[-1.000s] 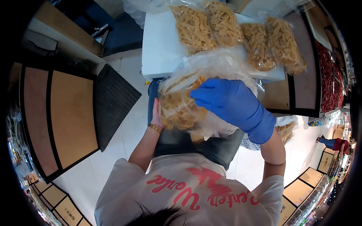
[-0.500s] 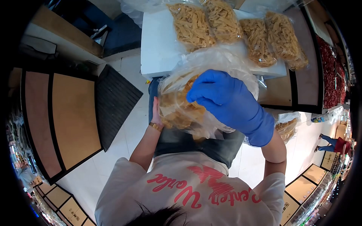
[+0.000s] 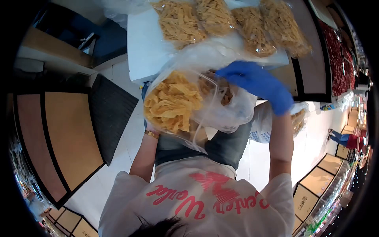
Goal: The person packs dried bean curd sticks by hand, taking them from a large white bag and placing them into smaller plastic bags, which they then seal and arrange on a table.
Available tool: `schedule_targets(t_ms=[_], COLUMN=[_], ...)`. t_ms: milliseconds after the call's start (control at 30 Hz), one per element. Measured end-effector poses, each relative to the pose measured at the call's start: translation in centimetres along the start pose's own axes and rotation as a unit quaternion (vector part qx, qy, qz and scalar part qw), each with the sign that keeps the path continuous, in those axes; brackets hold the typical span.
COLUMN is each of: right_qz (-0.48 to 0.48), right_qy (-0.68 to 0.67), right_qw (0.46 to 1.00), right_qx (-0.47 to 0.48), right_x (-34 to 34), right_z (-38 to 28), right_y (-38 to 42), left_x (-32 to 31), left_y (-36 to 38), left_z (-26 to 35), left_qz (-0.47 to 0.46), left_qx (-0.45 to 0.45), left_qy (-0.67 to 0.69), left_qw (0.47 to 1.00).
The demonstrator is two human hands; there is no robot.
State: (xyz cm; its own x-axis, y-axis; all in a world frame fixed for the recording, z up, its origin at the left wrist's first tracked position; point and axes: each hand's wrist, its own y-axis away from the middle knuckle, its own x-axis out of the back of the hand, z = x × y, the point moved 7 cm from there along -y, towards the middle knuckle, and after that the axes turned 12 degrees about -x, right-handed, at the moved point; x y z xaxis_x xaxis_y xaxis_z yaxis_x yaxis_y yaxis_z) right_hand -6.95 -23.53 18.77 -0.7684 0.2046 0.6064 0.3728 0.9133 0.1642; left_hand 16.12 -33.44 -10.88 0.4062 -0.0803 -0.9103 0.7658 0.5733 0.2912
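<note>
A clear plastic bag (image 3: 197, 138) full of yellow, crinkled dried strips (image 3: 173, 102) is propped in front of me, its mouth spread open. My left hand (image 3: 151, 128) holds it from the left side; most of the fingers are hidden behind the plastic. Beside it on the right, a white translucent bag (image 3: 241, 112) has darker brown pieces (image 3: 227, 94) showing in its opening. My right hand (image 3: 256, 81), in a blue glove, is over the upper edge of that white bag. Motion smears its fingers, so what they hold cannot be made out.
Several packed bags of dried strips (image 3: 179, 23) lie on a white box (image 3: 144, 47) ahead. Another bag (image 3: 262, 124) stands by my right leg. A dark ribbed mat (image 3: 112, 114) lies on the floor at left, beside a tan-panelled cabinet (image 3: 71, 134). A person (image 3: 349, 141) is far right.
My right hand has moved from over the clear bag to the right, above the white bag. The clear bag's opening now faces up, with its strips plainly visible. The whole view has shifted slightly.
</note>
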Motion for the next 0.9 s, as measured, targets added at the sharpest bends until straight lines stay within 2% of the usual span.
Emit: schedule_targets(t_ms=[33, 100, 167, 200, 233, 300, 333, 367, 400, 500, 600, 633, 733, 767, 833, 900], right_qz=[-0.103, -0.191, -0.072, -0.072, -0.061, -0.049, -0.087, -0.124, -0.123, -0.008, 0.068, 0.063, 0.065, 0.079, 0.108, 0.099], right_qy=[0.027, -0.022, 0.045, 0.042, -0.008, -0.059, 0.092, 0.241, 0.322, 0.375, 0.315, 0.281, 0.089, -0.011, -0.184, -0.142], right_qw=[0.993, 0.979, 0.995, 0.995, 0.994, 0.988, 0.981, 0.95, 0.926, 0.91, 0.929, 0.94, 0.976, 0.981, 0.966, 0.977], right_qx=[-0.043, -0.073, -0.047, -0.049, -0.094, -0.135, -0.145, -0.153, -0.155, -0.178, -0.18, -0.185, -0.189, -0.178, -0.144, -0.121], right_x=[-1.9, -6.7, -11.0, -13.8, -16.2, -17.7, -18.0, -18.2, -19.6, -23.6, -23.7, -23.2, -23.4, -24.6, -26.1, -25.0], right_z=[3.2, 11.2, 16.7, 19.6, 22.8, 22.5, 19.5, 16.6, 16.2, 19.8, 23.3, 24.4, 28.6, 31.1, 33.4, 31.3], right_y=[-0.6, -1.1, -3.4, -4.5, -5.8, -7.3, -6.9, -6.2, -5.6, -4.5, -4.9, -5.3, -7.0, -7.8, -8.6, -7.2], left_x=[0.3, 0.7, 0.9, 1.0, 1.2, 1.3, 1.2, 1.3, 1.3, 1.4, 1.3, 1.3, 1.1, 1.2, 1.1, 1.1], left_y=[0.1, 0.2, 0.4, 0.6, 0.6, 0.7, 0.7, 0.7, 0.7, 0.6, 0.5, 0.4, 0.2, 0.1, 0.1, 0.1], left_z=[0.0, -0.1, 0.1, 0.1, 0.1, 0.2, 0.2, 0.2, 0.2, 0.4, 0.4, 0.3, 0.3, 0.3, 0.4, 0.5], left_qz=[0.001, 0.002, 0.001, 0.004, 0.006, 0.009, 0.01, 0.013, 0.013, 0.019, 0.023, 0.026, 0.026, 0.028, 0.028, 0.029], left_qx=[0.001, 0.006, 0.007, 0.011, 0.011, 0.013, 0.013, 0.015, 0.013, 0.011, 0.009, 0.008, 0.002, 0.0, -0.002, -0.006], left_qy=[-0.009, -0.022, -0.03, -0.034, -0.036, -0.042, -0.045, -0.049, -0.052, -0.059, -0.063, -0.067, -0.074, -0.078, -0.082, -0.091], left_qw=[1.0, 1.0, 1.0, 0.999, 0.999, 0.999, 0.999, 0.999, 0.998, 0.998, 0.998, 0.997, 0.997, 0.997, 0.996, 0.995])
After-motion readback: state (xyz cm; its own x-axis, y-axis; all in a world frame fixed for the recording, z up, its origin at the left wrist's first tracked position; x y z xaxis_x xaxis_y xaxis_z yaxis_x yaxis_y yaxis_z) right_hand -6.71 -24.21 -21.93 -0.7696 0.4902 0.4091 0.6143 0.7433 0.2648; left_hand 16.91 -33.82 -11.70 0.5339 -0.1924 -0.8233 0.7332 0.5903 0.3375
